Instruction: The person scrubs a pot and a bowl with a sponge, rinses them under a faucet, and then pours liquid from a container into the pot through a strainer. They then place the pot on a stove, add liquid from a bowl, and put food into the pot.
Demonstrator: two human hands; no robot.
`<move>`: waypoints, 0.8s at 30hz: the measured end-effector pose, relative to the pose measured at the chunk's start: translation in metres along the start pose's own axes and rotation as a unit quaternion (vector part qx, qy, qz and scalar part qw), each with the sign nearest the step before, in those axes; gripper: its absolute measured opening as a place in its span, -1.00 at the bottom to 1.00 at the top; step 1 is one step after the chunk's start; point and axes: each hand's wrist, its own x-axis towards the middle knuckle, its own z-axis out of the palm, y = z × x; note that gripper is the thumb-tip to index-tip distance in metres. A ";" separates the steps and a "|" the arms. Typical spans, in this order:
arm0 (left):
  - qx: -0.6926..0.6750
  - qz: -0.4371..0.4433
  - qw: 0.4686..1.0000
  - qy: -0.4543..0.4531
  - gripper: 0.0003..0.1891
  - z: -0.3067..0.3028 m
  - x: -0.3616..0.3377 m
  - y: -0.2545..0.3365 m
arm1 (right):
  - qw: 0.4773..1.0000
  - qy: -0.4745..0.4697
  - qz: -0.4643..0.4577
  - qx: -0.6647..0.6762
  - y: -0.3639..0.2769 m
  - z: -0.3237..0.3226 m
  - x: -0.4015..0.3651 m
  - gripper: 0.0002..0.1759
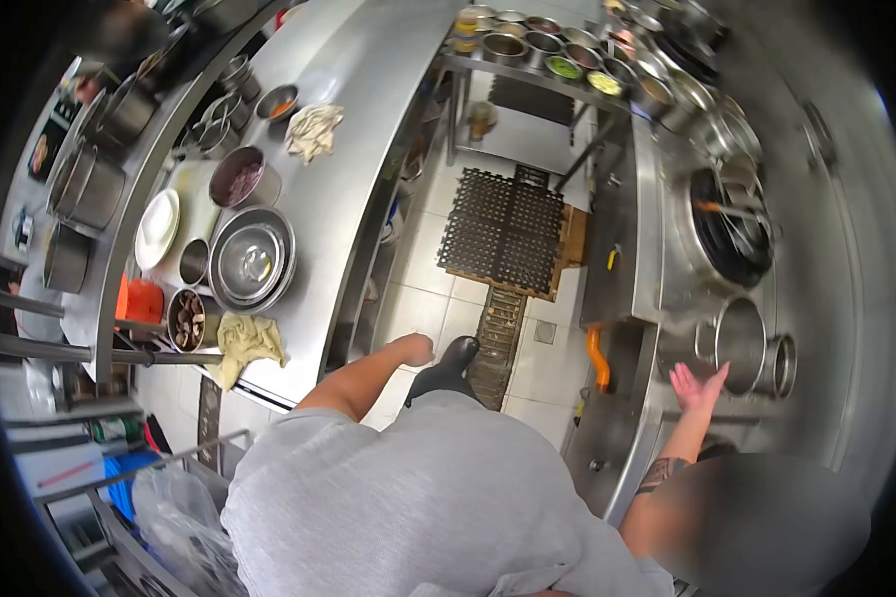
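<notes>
My left hand point(415, 348) hangs beside the left counter, above the tiled floor, with its fingers curled in and nothing visible in it. On the right, my right hand point(700, 386) has its fingers spread and holds nothing. It is close to a tall steel pot point(741, 343) on the right counter, and a smaller steel pot point(782, 365) stands just beyond that one. Whether the hand touches the pot's side cannot be made out.
The left counter point(353, 75) carries nested steel bowls point(252, 261), white plates point(157, 229) and cloths point(314, 132). A perforated black mat point(501, 231) lies ahead. Food containers point(564, 68) line the far table. A blurred rounded shape point(767, 522) covers the lower right.
</notes>
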 end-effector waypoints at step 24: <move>-0.052 0.019 0.922 0.382 -0.77 -0.382 0.058 0.003 | 0.926 -0.297 0.123 0.200 0.093 0.141 0.069 -0.45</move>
